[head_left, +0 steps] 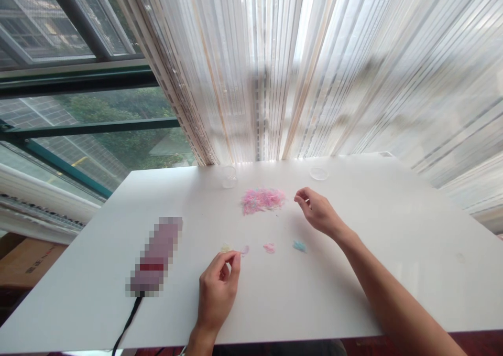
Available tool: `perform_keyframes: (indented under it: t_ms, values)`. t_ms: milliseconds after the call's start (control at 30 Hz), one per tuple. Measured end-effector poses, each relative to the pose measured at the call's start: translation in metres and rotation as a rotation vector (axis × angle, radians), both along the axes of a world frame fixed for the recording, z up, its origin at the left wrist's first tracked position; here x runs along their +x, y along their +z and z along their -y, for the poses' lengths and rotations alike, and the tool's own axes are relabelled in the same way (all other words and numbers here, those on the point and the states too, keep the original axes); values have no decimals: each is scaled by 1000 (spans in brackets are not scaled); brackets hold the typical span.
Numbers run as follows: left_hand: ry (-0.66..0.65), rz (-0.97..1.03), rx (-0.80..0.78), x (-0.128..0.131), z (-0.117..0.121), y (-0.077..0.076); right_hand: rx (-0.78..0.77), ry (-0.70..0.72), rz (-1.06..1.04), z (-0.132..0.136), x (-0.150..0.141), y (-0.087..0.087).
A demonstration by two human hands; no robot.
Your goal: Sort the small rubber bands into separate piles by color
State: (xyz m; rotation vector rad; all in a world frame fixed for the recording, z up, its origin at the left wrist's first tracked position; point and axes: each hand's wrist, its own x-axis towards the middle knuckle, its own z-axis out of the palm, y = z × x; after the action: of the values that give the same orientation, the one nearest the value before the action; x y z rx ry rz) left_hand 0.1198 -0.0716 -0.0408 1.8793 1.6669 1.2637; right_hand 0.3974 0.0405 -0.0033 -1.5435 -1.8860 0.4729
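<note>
A loose heap of small pastel pieces [262, 201], mostly pink and looking like thin rubber bands, lies mid-table. Just right of it my right hand [316, 210] hovers with thumb and fingertips pinched; anything between them is too small to make out. Nearer me are a yellow pile [225, 248], a few purple pieces [245, 250], a pink pile [269, 248] and a blue pile [299, 246] in a row. My left hand [218, 288] is closed in a pinch beside the purple pieces, partly covering the yellow pile. What its fingertips hold, if anything, cannot be made out.
On the white table [334, 298], a clear plastic cup [229, 178] and a clear round lid [318, 174] stand at the back. A blurred-out purple object [157, 256] with a black cord [128, 324] lies left. Striped curtains [255, 83] hang along the far edge.
</note>
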Motion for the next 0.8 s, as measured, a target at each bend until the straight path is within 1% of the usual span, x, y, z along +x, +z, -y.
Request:
perform_keyframes:
  t_ms: [67, 133, 200, 300, 400, 500, 667, 800]
  values:
    - [-19, 10, -4, 0, 1, 0, 3, 111, -66, 30, -13, 9]
    - [-64, 20, -7, 0, 2, 0, -4, 196, -136, 62, -28, 10]
    - [-134, 23, -11, 0, 5, 0, -24, 239, -195, 90, -44, 4]
    - [-245, 9, -25, -1, 7, -1, -30, 216, -270, 115, -63, -12]
    - [-331, -6, -42, -2, 8, -1, -37, 200, -327, 124, -75, -25]
    - [-386, -17, -47, -3, 8, -2, -32, 204, -366, 127, -81, -32]
    - [-424, -45, -68, -4, 7, -3, -27, 203, -364, 128, -84, -39]
    - [-457, -59, -96, -3, 6, -2, -33, 217, -362, 128, -84, -40]
